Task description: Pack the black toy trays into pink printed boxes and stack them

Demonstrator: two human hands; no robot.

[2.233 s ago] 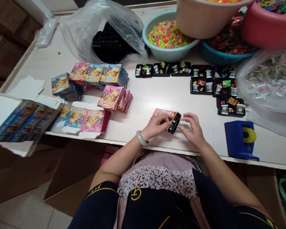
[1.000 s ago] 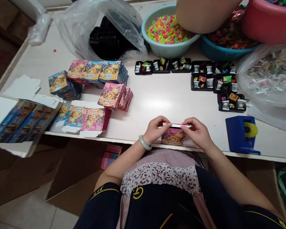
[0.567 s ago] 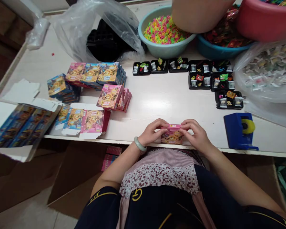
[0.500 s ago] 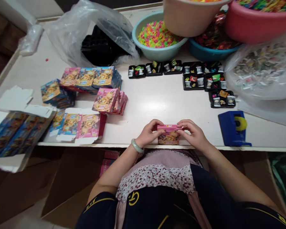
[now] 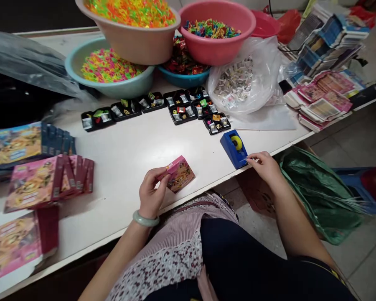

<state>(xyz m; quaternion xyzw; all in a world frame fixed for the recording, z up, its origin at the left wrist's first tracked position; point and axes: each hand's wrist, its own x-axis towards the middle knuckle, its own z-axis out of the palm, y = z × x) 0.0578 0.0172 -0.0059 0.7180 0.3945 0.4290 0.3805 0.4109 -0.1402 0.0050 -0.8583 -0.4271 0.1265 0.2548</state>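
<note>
We pinch the small pink printed carton [image 5: 179, 174] one-handed in the left hand [image 5: 151, 193], right hand [image 5: 265, 166] fingers pinching tape at the blue plastic tape dispenser [image 5: 234, 147]: flap may spring open, light dispenser may slide

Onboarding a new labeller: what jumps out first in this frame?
The basins heaped with neon plastic pieces at the table's far edge. Nearer, the left hand holds a pink box at the near edge, while the right hand pinches at the blue tape dispenser.
</note>
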